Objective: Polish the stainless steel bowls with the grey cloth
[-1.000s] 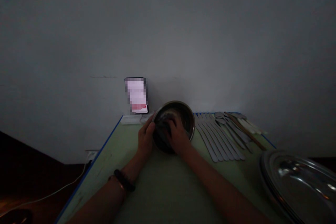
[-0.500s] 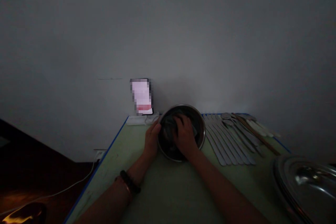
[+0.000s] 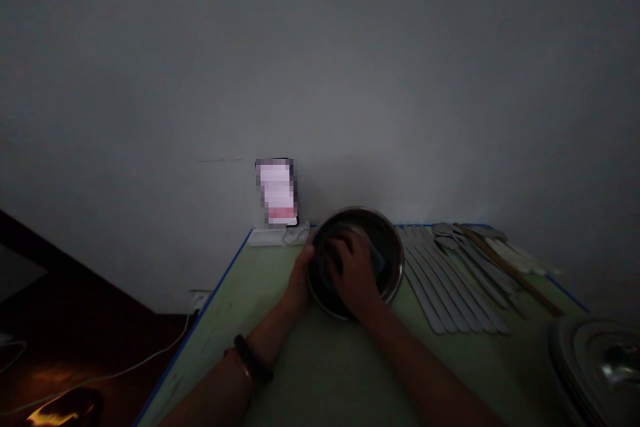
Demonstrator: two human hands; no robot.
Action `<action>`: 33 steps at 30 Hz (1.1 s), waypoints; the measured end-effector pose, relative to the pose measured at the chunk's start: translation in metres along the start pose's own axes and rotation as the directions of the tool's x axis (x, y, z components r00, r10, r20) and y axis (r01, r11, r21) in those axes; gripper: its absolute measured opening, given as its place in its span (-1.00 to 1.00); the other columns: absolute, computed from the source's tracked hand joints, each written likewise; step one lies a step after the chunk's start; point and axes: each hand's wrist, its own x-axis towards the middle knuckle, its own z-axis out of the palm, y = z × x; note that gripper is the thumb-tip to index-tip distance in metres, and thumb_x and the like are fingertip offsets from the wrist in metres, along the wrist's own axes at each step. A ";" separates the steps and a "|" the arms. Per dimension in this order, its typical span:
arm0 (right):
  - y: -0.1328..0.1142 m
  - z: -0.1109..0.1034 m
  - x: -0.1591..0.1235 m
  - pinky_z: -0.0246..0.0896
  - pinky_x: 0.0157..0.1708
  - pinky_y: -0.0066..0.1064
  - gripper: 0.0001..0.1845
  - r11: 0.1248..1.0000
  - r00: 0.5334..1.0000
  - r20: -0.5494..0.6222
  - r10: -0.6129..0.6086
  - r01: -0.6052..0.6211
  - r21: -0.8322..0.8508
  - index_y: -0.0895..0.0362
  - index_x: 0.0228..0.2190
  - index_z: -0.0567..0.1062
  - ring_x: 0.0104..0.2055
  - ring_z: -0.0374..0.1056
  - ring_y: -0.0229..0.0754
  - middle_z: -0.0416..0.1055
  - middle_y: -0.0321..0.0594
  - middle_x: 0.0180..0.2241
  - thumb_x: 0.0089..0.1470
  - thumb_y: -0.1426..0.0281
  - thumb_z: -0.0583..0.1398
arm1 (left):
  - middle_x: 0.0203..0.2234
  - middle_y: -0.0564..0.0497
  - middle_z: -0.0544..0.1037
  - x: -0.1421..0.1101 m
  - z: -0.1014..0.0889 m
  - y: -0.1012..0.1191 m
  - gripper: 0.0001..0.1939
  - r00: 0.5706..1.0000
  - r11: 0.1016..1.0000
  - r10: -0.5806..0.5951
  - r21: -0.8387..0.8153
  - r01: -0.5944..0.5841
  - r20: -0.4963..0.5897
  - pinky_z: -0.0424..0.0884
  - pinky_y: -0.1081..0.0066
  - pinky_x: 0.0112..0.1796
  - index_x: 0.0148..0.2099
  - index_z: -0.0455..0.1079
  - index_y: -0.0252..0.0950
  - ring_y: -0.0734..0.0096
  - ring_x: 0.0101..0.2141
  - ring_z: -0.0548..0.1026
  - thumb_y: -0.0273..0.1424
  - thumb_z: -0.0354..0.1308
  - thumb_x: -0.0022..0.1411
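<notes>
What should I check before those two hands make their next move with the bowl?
1. Left hand on the metal bowl: ok, it grips the bowl's left side.
2. Right hand inside the bowl: ok, it reaches in over the near rim.
3. Grip on the grayish item in the bowl: cannot tell; the right hand covers much of it.
4. Bowl resting on the table: cannot tell; its underside is hidden.
5. Room between bowl and forks: not ok, I'd say; they lie close by its right side.
6. Shiny metal dishes fully in view: not ok, the picture's edge cuts them off.
</notes>
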 end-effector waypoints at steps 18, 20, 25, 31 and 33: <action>-0.003 0.001 0.007 0.19 -0.05 -0.16 -0.75 0.886 0.890 -0.185 0.416 -0.352 0.301 0.14 -0.20 0.36 -0.12 0.32 -0.08 0.41 -0.09 -0.21 0.05 0.32 0.11 | -0.18 -0.05 0.61 -0.003 0.000 -0.003 -0.56 0.985 0.992 -0.090 -0.075 0.102 0.147 0.29 0.08 0.06 -0.17 0.51 -0.22 -0.04 0.03 0.40 -0.04 0.13 0.02; -0.004 -0.003 0.017 0.21 -0.07 -0.20 -0.76 0.807 0.814 -0.203 0.544 -0.441 0.393 0.14 -0.25 0.37 -0.14 0.34 -0.09 0.43 -0.12 -0.24 0.03 0.30 0.13 | -0.07 -0.04 0.56 -0.003 -0.001 -0.005 -0.55 0.980 0.999 -0.023 -0.043 0.033 0.198 0.22 0.11 0.11 -0.07 0.48 -0.21 0.00 0.09 0.35 -0.08 0.13 0.06; -0.012 -0.010 0.032 0.28 -0.12 -0.24 -0.75 0.582 0.666 -0.111 0.738 -0.546 0.603 0.17 -0.29 0.44 -0.19 0.40 -0.10 0.49 -0.09 -0.25 0.03 0.26 0.13 | 0.06 -0.02 0.46 -0.002 -0.004 -0.010 -0.48 0.969 0.997 0.080 -0.011 -0.079 0.234 0.08 0.19 0.19 0.11 0.37 -0.21 0.10 0.17 0.24 -0.14 0.12 0.12; -0.027 -0.008 0.008 0.27 -0.14 -0.27 -0.83 0.727 0.868 0.071 0.491 -0.454 0.516 0.13 -0.34 0.47 -0.23 0.41 -0.13 0.50 -0.19 -0.33 -0.02 0.33 0.19 | -0.13 -0.08 0.59 0.003 -0.004 -0.004 -0.53 0.992 0.997 -0.027 -0.072 0.036 0.120 0.26 0.13 0.09 -0.16 0.51 -0.27 0.00 0.02 0.42 -0.04 0.14 0.02; -0.028 -0.007 0.004 0.26 -0.12 -0.27 -0.84 0.762 0.900 0.103 0.424 -0.416 0.497 0.12 -0.33 0.46 -0.20 0.40 -0.13 0.50 -0.20 -0.31 -0.01 0.34 0.19 | -0.19 -0.09 0.61 0.004 -0.003 -0.002 -0.53 0.995 0.995 -0.039 -0.086 0.047 0.094 0.28 0.11 0.08 -0.19 0.52 -0.28 -0.01 -0.01 0.45 -0.03 0.14 -0.01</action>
